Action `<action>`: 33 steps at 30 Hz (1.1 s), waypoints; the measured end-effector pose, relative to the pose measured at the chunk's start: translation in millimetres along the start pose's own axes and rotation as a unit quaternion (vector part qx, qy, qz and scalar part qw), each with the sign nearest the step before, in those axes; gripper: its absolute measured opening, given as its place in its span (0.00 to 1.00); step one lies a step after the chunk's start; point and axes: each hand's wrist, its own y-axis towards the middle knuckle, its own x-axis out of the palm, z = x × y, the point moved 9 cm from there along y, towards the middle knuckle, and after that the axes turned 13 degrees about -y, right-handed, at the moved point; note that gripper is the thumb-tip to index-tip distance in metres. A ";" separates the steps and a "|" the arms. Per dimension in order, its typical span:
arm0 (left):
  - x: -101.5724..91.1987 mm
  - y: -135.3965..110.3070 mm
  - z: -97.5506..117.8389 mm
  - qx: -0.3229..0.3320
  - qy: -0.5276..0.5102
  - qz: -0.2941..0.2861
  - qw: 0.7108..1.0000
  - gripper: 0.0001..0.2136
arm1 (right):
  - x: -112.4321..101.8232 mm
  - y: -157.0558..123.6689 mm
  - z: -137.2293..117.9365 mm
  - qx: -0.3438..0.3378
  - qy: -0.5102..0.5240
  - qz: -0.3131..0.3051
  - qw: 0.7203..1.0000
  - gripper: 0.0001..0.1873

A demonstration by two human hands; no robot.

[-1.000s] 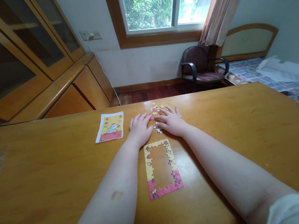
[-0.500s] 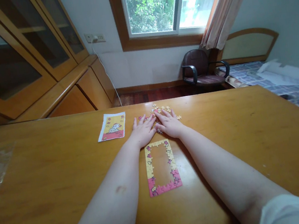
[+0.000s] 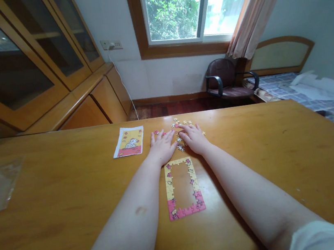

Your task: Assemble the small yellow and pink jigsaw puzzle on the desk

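A puzzle border (image 3: 187, 212), yellow above and pink below, lies at the lower center of the frame on a wooden table (image 3: 102, 192). Beyond it, a person's left hand (image 3: 161, 147) and right hand (image 3: 195, 138), palms down with fingers spread, flank loose puzzle pieces (image 3: 181, 148) at center. A picture card (image 3: 130, 143) lies left of the left hand; an office chair (image 3: 222, 78) stands upper right, below a window (image 3: 175, 10).

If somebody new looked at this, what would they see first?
Probably the bright window, at the top. Then the pink-and-yellow puzzle border, below the middle of the view, and just beyond it the left hand and right hand, at the loose pieces.
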 end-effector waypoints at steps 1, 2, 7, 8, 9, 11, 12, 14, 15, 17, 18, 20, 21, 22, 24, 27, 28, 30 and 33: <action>-0.9 0.0 0.0 0.000 0.004 0.007 1.000 0.28 | -2.3 0.8 5.4 0.017 -0.012 0.015 1.000 0.21; -2.1 0.1 -0.3 -0.002 0.010 0.014 1.000 0.28 | -5.2 1.4 12.4 0.040 -0.024 0.030 0.998 0.20; -4.2 1.1 -5.8 -0.033 0.038 0.023 0.998 0.28 | -20.0 0.0 46.9 0.149 -0.071 0.074 0.983 0.23; -4.2 1.3 -7.1 -0.040 0.039 0.023 0.998 0.29 | -22.2 -0.8 50.4 0.159 -0.077 0.081 0.981 0.24; -4.2 1.4 -8.2 -0.045 0.038 0.023 0.998 0.29 | -23.8 -1.5 52.7 0.165 -0.082 0.086 0.979 0.24; -4.8 1.4 -9.4 -0.050 0.034 0.024 0.998 0.29 | -24.0 -2.2 52.9 0.163 -0.089 0.094 0.978 0.23; -5.4 1.3 -9.6 -0.052 0.031 0.026 0.998 0.29 | -22.5 -2.1 51.0 0.156 -0.094 0.094 0.979 0.23; -7.5 1.0 -10.1 -0.056 0.021 0.032 0.998 0.27 | -18.1 -0.7 43.7 0.130 -0.115 0.091 0.981 0.21; -8.9 0.8 -11.3 -0.062 0.016 0.038 0.997 0.27 | -15.8 0.6 38.8 0.113 -0.130 0.088 0.981 0.22; -11.5 0.1 -15.2 -0.082 0.010 0.050 0.995 0.29 | -11.4 4.2 28.2 0.077 -0.158 0.080 0.981 0.23; -12.1 -0.3 -17.5 -0.092 0.011 0.053 0.994 0.30 | -9.5 6.6 23.4 0.060 -0.168 0.074 0.981 0.23; -11.5 -0.9 -21.0 -0.106 0.022 0.051 0.993 0.33 | -5.1 12.0 16.7 0.035 -0.180 0.051 0.982 0.24; -10.5 -1.1 -21.9 -0.108 0.028 0.047 0.993 0.34 | -2.4 14.6 15.0 0.028 -0.184 0.034 0.982 0.24; -9.4 -1.3 -22.4 -0.108 0.034 0.044 0.993 0.34 | 0.2 16.8 14.1 0.025 -0.188 0.016 0.982 0.24; -7.6 -1.5 -22.6 -0.105 0.039 0.038 0.993 0.34 | 4.7 19.0 12.5 0.019 -0.194 -0.014 0.981 0.24; -7.8 -1.8 -22.8 -0.105 0.048 0.039 0.993 0.34 | 7.7 16.4 3.5 -0.011 -0.195 -0.034 0.980 0.24; -8.5 -2.0 -23.6 -0.110 0.052 0.042 0.992 0.34 | 8.7 14.3 -2.0 -0.031 -0.194 -0.039 0.980 0.24; -9.8 -2.5 -25.7 -0.122 0.058 0.046 0.990 0.34 | 10.8 9.9 -14.4 -0.076 -0.192 -0.052 0.977 0.24; -10.0 -2.7 -27.1 -0.128 0.057 0.045 0.989 0.34 | 8.7 10.4 -20.3 -0.082 -0.189 -0.055 0.977 0.25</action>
